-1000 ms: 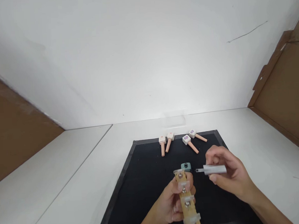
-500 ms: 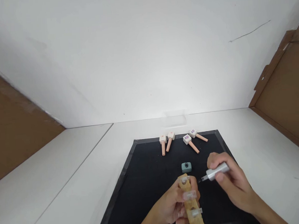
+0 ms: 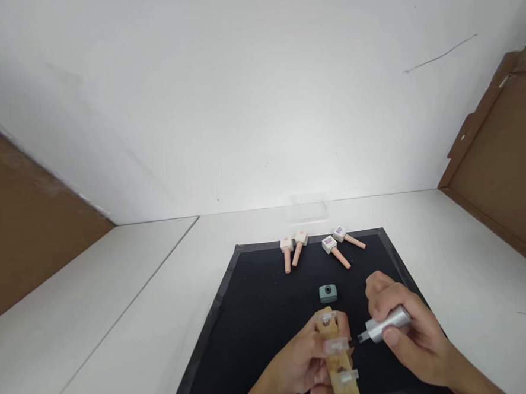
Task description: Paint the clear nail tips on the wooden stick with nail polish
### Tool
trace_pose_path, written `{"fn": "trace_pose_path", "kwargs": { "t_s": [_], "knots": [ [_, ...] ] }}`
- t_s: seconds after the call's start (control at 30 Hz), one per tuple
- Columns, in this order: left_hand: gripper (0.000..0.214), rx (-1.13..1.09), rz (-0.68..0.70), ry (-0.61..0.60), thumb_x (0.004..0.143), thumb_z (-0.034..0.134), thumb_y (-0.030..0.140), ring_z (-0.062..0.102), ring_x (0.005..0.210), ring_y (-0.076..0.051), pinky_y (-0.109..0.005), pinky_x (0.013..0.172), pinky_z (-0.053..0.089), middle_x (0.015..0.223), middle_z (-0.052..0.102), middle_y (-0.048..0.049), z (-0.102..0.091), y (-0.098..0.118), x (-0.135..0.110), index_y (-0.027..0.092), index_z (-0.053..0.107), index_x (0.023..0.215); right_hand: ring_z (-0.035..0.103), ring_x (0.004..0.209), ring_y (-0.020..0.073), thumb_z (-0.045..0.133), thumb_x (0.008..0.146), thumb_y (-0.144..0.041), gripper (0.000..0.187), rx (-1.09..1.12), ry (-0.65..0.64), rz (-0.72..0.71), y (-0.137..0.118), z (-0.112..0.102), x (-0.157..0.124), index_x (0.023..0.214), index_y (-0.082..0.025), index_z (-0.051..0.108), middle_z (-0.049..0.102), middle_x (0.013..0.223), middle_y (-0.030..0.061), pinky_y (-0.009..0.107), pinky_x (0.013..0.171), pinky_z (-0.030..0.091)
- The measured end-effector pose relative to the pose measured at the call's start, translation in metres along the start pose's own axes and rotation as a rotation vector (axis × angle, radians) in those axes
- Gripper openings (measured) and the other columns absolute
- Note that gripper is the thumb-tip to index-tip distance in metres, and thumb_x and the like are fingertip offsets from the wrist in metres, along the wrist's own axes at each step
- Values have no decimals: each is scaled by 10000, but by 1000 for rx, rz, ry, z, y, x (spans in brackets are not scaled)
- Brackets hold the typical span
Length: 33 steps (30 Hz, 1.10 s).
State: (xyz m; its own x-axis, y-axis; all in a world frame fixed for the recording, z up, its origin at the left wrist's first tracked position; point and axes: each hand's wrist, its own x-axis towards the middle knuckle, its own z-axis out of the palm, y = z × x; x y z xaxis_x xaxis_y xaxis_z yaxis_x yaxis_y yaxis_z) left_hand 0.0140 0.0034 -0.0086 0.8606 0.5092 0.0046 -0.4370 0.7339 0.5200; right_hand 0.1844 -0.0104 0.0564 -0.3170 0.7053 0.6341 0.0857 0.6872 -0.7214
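Both hands at work over a black mat, one on a wooden stick, the other on a silver brush handle

The left hand (image 3: 306,361) is closed around a wooden stick (image 3: 338,359) that carries clear nail tips (image 3: 335,346) in a row along its upper face; the stick is held above the near part of the black mat (image 3: 256,316), pointing away from the person. The right hand (image 3: 407,337) is clamped on a silver brush handle (image 3: 386,324), pinched between thumb and fingers, its dark tip aimed left and lying just beside the second tip on the stick; actual contact cannot be confirmed. The hands are close together but not touching. A small grey-green bottle (image 3: 327,293) stands open on the mat just beyond the stick. Four pink bottles with white caps (image 3: 319,248) lie on their sides along the mat's far edge, on the white table (image 3: 118,301)
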Motion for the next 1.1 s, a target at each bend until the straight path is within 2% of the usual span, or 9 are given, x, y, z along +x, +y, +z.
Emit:
{"fn": "trace_pose_path", "kwargs": {
  "t_s": [0.17,0.37,0.53,0.63,0.77,0.9,1.1],
  "knots": [
    [307,-4,-7,17,634,747,305,215,265,2,-93,212,256,419,417,90,1,1,0,166,474,649,427,620,160,369,956,-348,168,-81,-51,-83,-2,0,3,897,-228,469,443,660,-6,268,523,372],
    [292,-4,-8,4,656,730,308,200,251,2,-98,206,240,415,435,90,3,4,0,170,472,662,408,592,160,359,951,-317,133,-160,-41,-165,-4,-1,5,901,-227,444,440,624,-16,270,519,353],
    [290,-6,-2,11,649,729,307,191,247,1,-105,205,241,409,427,90,4,7,0,164,476,651,382,551,150,422,911,-236,26,-267,-74,-240,-5,-1,7,895,-225,439,437,596,-33,286,542,357],
    [256,-8,-3,-3,671,709,293,191,246,-4,-108,206,237,410,431,89,3,6,-1,166,487,670,395,548,150,428,902,-217,23,-262,-56,-263,-5,-2,7,923,-226,432,455,602,-32,295,558,367],
    [193,-21,2,3,698,676,254,199,238,-4,-103,210,247,420,452,85,0,5,-1,163,507,697,419,560,156,434,885,-188,59,-314,-97,-301,-5,-1,7,935,-218,440,465,597,-25,298,564,384],
    [214,-17,0,15,683,688,266,178,242,4,-97,218,255,412,439,92,-1,5,-1,158,504,691,412,536,152,430,876,-177,71,-324,-70,-297,-6,-2,8,928,-225,429,472,588,-31,296,548,385],
    [195,-9,13,15,687,679,267,195,246,3,-99,222,257,429,458,88,-3,3,-1,161,518,721,426,539,155,440,871,-178,79,-350,-120,-302,-6,-1,9,934,-224,434,488,576,-30,294,544,396]
  ]
}}
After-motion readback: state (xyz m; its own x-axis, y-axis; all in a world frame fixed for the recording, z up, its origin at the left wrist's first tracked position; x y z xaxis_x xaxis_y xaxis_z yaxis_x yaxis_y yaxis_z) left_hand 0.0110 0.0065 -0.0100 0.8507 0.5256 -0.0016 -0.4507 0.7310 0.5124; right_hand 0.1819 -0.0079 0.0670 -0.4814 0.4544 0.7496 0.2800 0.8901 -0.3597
